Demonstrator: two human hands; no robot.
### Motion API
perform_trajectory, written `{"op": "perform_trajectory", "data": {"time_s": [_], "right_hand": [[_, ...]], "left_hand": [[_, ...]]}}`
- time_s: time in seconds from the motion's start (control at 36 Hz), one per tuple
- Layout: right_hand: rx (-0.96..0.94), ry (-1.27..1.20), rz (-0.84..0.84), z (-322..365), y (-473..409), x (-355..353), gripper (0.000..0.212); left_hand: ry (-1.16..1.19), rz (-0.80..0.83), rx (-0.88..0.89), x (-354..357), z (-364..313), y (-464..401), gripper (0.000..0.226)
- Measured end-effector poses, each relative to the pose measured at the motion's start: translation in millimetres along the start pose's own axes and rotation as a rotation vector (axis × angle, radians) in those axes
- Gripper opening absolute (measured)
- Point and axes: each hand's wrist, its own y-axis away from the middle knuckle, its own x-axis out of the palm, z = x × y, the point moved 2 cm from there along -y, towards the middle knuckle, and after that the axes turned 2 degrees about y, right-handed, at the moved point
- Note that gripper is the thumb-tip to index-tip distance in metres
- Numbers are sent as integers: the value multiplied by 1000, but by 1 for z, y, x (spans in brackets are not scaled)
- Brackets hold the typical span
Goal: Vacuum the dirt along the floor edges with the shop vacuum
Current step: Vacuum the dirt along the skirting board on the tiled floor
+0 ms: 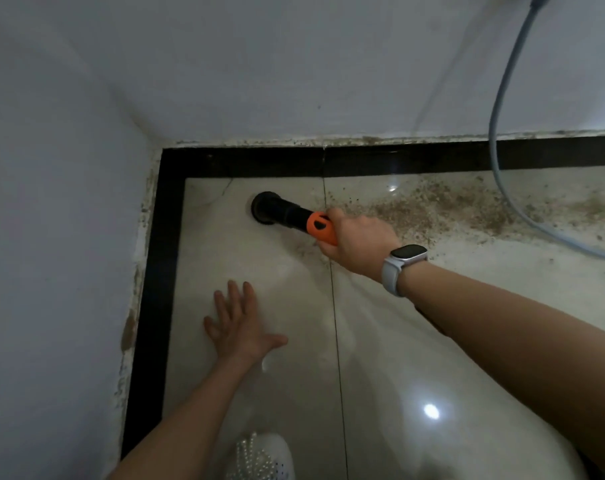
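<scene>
- Glossy cream tiled floor [380, 358], black border: brown dirt patch [432, 213] is lying along the far wall.
- Right hand [358, 242] is gripping the black-and-orange vacuum nozzle [287, 216], pressing its round brush end down near the corner.
- Left hand [240, 323] is resting flat, fingers spread.
- Next, likely: sweeping right through the dirt.

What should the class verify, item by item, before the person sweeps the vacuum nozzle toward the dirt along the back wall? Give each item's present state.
1. Grip: right hand wraps the orange handle: ok.
2. Nozzle against the floor tile: looks ok, seal cannot tell.
3. Left hand lies flat on the tile, outside the path to the right: ok.
4. Dirt patch right of the nozzle not yet cleared: not ok.
5. Grey hose crosses the dirt patch and may snag: not ok.
6. Suction running: cannot tell.
</scene>
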Motion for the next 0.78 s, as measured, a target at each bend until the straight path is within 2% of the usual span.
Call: {"op": "perform_trajectory", "data": {"time_s": [0.08,0.14,0.17,0.25,0.28,0.36,0.47,0.58,0.67,0.78], "right_hand": [[-17,-34,10,18,-10,6,41],[-39,-55,18,27,-14,9,40],[-59,-63,28,31,-14,10,39],[-148,-40,82,35,-5,14,40],[-172,-29,101,34,1,16,40],[-162,-11,128,21,22,23,40],[-49,-24,109,-2,39,22,38],[-53,21,122,-9,55,22,42],[-97,51,157,-11,74,29,44],[-129,69,171,-10,91,32,46]], "left_hand": [[67,-57,14,-4,3,1,120],[198,-169,2,-7,8,2,107],[286,-258,-6,-9,13,3,95],[479,-485,-39,-17,31,6,39],[481,-515,-42,-18,37,6,32],[417,-541,-23,-16,51,6,32],[334,-466,-2,-13,57,10,28],[221,-381,93,-9,57,12,16],[212,-369,137,-9,58,16,37],[162,-286,88,2,68,19,73]]}}
